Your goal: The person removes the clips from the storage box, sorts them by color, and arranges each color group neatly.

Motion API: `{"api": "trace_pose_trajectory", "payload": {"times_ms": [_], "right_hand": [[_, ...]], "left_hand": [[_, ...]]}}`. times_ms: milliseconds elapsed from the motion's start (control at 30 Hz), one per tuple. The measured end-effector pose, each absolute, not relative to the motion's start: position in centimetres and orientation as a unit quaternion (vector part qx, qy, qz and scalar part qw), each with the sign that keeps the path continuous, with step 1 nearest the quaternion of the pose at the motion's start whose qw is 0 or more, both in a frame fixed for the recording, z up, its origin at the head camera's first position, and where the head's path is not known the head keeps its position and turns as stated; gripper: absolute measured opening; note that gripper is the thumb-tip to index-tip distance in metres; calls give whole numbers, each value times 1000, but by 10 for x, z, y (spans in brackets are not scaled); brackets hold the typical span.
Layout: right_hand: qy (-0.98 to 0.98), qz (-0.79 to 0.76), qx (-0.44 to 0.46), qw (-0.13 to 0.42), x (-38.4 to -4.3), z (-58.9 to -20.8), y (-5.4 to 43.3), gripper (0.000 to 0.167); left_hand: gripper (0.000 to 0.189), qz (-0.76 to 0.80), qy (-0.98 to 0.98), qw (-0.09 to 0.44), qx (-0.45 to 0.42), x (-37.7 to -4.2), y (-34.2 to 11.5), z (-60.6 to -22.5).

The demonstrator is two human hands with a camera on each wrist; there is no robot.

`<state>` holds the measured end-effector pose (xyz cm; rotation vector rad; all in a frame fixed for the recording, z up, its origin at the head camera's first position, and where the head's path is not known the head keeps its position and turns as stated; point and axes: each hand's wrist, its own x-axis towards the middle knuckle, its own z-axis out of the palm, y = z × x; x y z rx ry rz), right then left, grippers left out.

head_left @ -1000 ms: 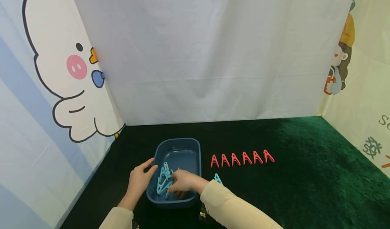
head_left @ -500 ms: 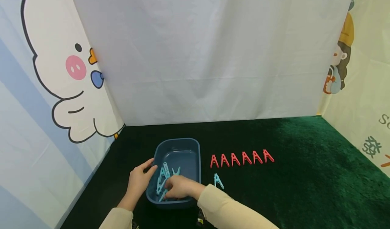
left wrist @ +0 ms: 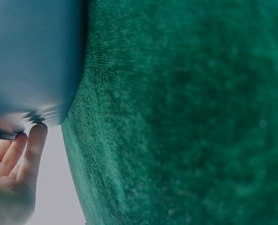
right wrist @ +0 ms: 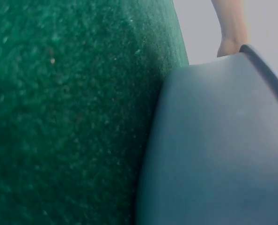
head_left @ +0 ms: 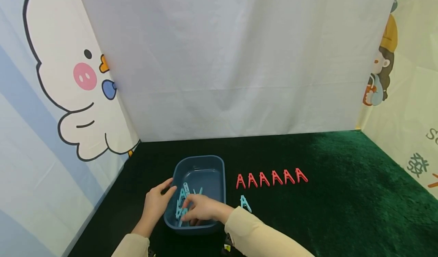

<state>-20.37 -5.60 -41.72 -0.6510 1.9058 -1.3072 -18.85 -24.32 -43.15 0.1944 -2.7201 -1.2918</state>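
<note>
In the head view, a blue plastic basin [head_left: 210,179] holds several light-blue clothespins [head_left: 181,196] near its left side. My left hand [head_left: 155,205] holds the basin's left rim, thumb over the edge; the left wrist view shows straight fingers [left wrist: 32,150] against the outer wall below the rim. My right hand [head_left: 207,208] reaches into the front of the basin over the clothespins. Its thumb and index finger are spread around one of them, and the other fingers are partly hidden. The right wrist view shows mainly the basin's outer wall [right wrist: 214,150].
Right of the basin, several red clothespins [head_left: 262,179] stand out in a neat row on the dark green cloth [head_left: 328,211]. One light-blue clothespin [head_left: 245,203] lies in front of that row's left end. A white curtain [head_left: 239,59] closes off the back.
My right hand has shifted left and forward over the clothespins inside the basin, and its thumb and index finger have spread. A few clothespins there have moved. The left hand stays at the rim.
</note>
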Motion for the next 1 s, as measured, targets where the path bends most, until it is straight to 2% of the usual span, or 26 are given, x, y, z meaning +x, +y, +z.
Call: {"api": "trace_pose_trajectory", "payload": {"times_ms": [600, 1000], "right_hand": [[682, -583, -274, 347, -195, -398, -45, 20], [684, -591, -279, 323, -199, -394, -29, 29]], "left_hand": [[44, -416, -905, 77, 54, -189, -244, -433], [45, -413, -906, 79, 50, -188, -245, -434]]}}
